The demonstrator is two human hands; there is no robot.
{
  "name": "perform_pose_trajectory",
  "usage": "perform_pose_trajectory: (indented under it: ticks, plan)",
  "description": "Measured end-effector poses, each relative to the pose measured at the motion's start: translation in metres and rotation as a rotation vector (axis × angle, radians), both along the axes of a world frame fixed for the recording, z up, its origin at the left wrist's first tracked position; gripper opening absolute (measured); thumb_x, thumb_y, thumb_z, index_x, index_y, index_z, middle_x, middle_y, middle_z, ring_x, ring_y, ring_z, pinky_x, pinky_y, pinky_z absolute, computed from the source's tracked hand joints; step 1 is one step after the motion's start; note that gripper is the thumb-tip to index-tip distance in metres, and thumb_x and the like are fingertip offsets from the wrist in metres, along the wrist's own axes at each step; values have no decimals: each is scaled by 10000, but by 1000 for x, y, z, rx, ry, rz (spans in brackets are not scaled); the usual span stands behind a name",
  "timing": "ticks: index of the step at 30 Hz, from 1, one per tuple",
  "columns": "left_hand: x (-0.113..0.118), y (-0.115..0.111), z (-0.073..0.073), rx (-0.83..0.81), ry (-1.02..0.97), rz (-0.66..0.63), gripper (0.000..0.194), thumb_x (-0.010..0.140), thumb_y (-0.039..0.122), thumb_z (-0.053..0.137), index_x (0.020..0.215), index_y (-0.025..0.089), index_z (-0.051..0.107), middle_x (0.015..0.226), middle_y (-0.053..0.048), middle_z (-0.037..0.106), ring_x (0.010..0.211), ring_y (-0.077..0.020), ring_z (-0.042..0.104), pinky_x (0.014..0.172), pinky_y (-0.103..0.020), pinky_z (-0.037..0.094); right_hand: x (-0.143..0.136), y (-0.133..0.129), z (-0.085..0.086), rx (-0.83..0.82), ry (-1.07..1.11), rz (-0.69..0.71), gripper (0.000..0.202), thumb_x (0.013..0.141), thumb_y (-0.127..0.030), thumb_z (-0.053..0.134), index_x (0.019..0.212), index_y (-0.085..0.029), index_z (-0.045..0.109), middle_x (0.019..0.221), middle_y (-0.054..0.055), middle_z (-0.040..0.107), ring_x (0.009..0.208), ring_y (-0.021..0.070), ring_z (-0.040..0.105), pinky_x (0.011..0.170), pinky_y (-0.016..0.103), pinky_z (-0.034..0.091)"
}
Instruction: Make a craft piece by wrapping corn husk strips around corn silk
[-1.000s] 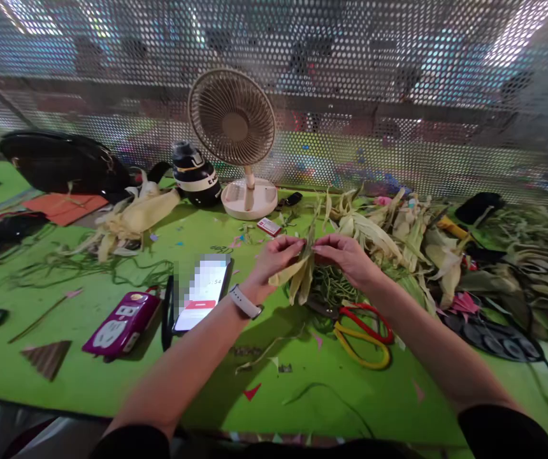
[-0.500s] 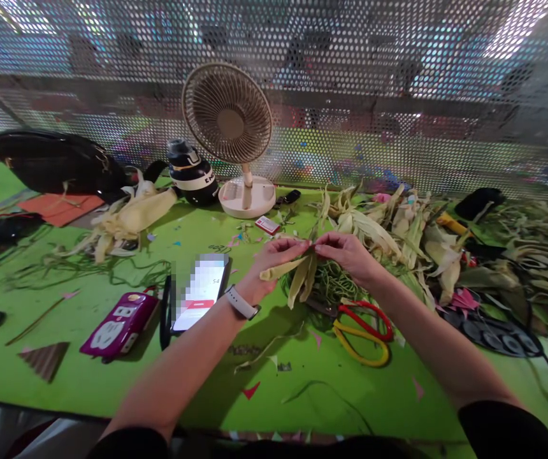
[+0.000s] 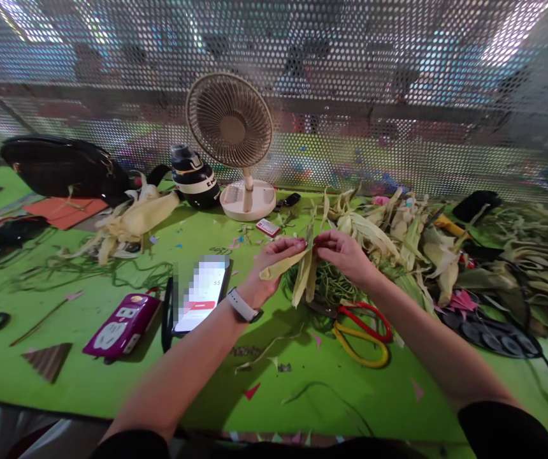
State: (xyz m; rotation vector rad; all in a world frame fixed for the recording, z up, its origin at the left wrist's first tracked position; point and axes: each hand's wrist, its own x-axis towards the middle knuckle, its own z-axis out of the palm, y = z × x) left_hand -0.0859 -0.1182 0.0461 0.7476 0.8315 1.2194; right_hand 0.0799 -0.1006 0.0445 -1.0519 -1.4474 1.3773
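Head view shows two bare hands close together over a green table [image 3: 312, 417], with a small bunch of husk leaves [image 3: 303, 274] up between them. The left hand [image 3: 274, 258] pinches the bunch with its thumb and fingers, and one pale leaf hangs down across that hand. The right hand [image 3: 345, 256] is on the other side, its fingers curled in close. I cannot tell if it pinches the leaves or something thin like a thread, because that spot is too small to see.

The bunch looks very light, so a soft pinch should be enough to hold it up. The leaves look thin, dry and bendy, a bit like stiff paper. They would likely bend well along their length, but could split or tear if pulled hard. They don't look very slippery. The best place to hold is probably the narrow middle, where the leaves come together, and not the loose tips.

Just below the hands is a tangle of green string [image 3: 336, 284], with red and yellow scissors [image 3: 343, 311] beside it. More husks [image 3: 374, 236] lie in a messy pile to the right.
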Motion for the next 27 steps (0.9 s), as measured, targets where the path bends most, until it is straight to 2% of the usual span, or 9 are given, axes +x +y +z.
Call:
perform_pose_trajectory:
  ticks: [5, 10, 13, 18, 23, 27]
  plan:
    - [4, -4, -1, -2, 70, 41, 190, 534, 226, 831, 654, 158, 701, 688, -5, 683, 625, -97, 604, 651, -241, 484, -2, -2, 2, -21, 52, 28, 236, 626, -239, 704, 802, -180, 559, 655, -39, 635, 628, 123, 613, 670, 302, 513]
    - [4, -7, -1, 79, 142, 102, 228, 534, 276, 836, 668, 156, 698, 682, -5, 682, 624, -101, 595, 632, -244, 483, -1, -4, 7, -22, 17, -13, 160, 704, -287, 649, 790, -173, 576, 697, -18, 633, 639, 117, 605, 643, 277, 500]
    - [6, -9, -2, 66, 172, 54, 242, 532, 287, 838, 678, 149, 704, 690, -9, 685, 621, -99, 595, 636, -244, 485, 0, -2, 8, -39, 26, -66, 204, 730, -354, 652, 786, -163, 605, 675, -27, 595, 564, 78, 524, 538, 221, 436]
    - [10, -12, -2, 36, 191, -4, 233, 535, 260, 836, 668, 142, 687, 666, -3, 672, 589, -86, 588, 623, -233, 478, 2, 1, 6, -129, 159, 4, 272, 689, -404, 722, 735, -166, 598, 552, -64, 497, 452, 52, 398, 420, 204, 301]
    - [9, -13, -2, 59, 82, -28, 324, 551, 195, 834, 812, 162, 645, 734, -2, 690, 684, -103, 633, 706, -246, 500, 2, 1, 5, -122, 240, -74, 310, 649, -394, 770, 654, -170, 556, 514, -72, 484, 442, 44, 393, 422, 194, 295]
    - [4, -14, -3, 112, 84, -102, 335, 593, 179, 811, 866, 162, 619, 801, -7, 686, 761, -109, 637, 739, -242, 493, 3, 2, 6, -136, 300, -70, 337, 627, -399, 790, 654, -174, 541, 529, -74, 490, 442, 40, 394, 426, 186, 301]
